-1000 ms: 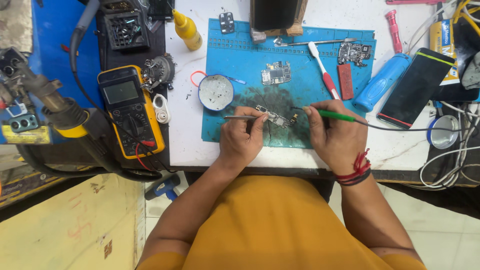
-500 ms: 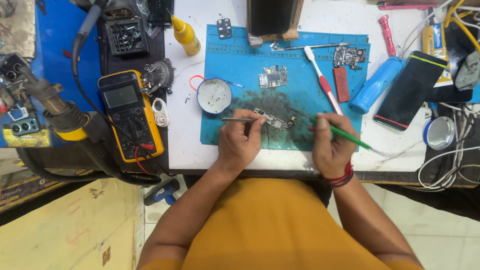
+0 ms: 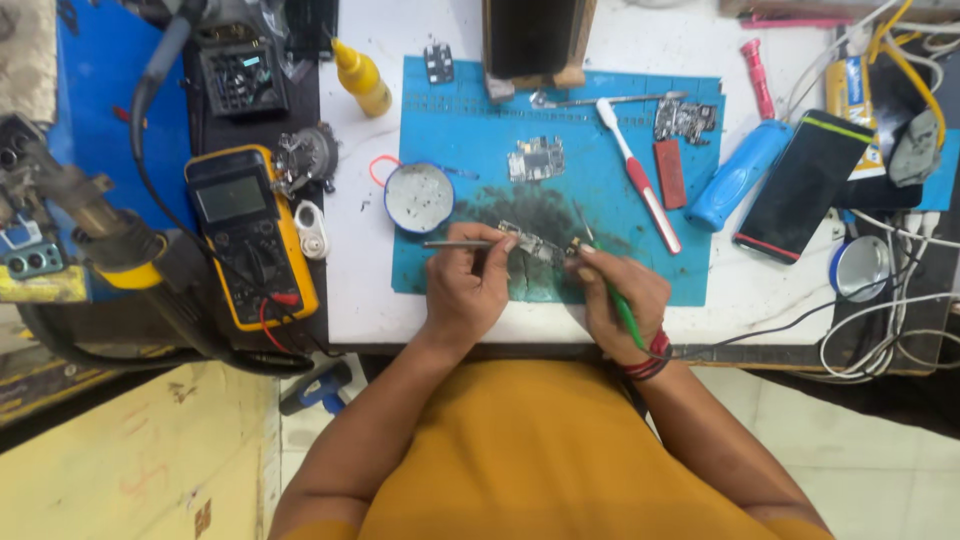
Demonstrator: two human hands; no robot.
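Observation:
A small circuit board (image 3: 535,244) lies on the dark-stained part of the blue work mat (image 3: 470,130). My left hand (image 3: 465,290) grips metal tweezers (image 3: 455,243) that lie level, their tips at the board's left end. My right hand (image 3: 620,300) holds a green-handled soldering iron (image 3: 622,308), its tip touching the board's right end. A cable runs from the iron off to the right.
A round tin (image 3: 419,197), a second board (image 3: 535,160), a toothbrush (image 3: 640,175) and a red bar (image 3: 669,173) sit on the mat. A yellow multimeter (image 3: 250,235) is left; a blue tool (image 3: 738,176), a dark phone (image 3: 803,185) and cables are right. A yellow bottle (image 3: 362,78) stands behind.
My right hand has turned the soldering iron from lying flat and pointing right to standing steeply, handle toward me. The left hand and tweezers stay at the board.

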